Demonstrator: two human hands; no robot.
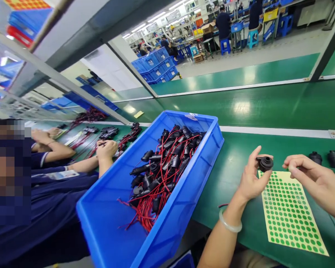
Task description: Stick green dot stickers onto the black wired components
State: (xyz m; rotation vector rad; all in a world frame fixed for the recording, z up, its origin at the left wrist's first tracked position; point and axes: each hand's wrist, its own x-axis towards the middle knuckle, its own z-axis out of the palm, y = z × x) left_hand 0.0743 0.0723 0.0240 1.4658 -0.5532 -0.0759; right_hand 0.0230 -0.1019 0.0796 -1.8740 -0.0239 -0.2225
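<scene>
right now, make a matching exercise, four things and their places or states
1. black round plastic part
2. yellow sheet of green dot stickers
3. pale round bangle
4. blue rectangular plastic bin

A. around the left wrist
B. heaped with black parts and red wires
C. held in the left hand
D. flat on the green tabletop

Pairs: 1-C, 2-D, 3-A, 4-B
</scene>
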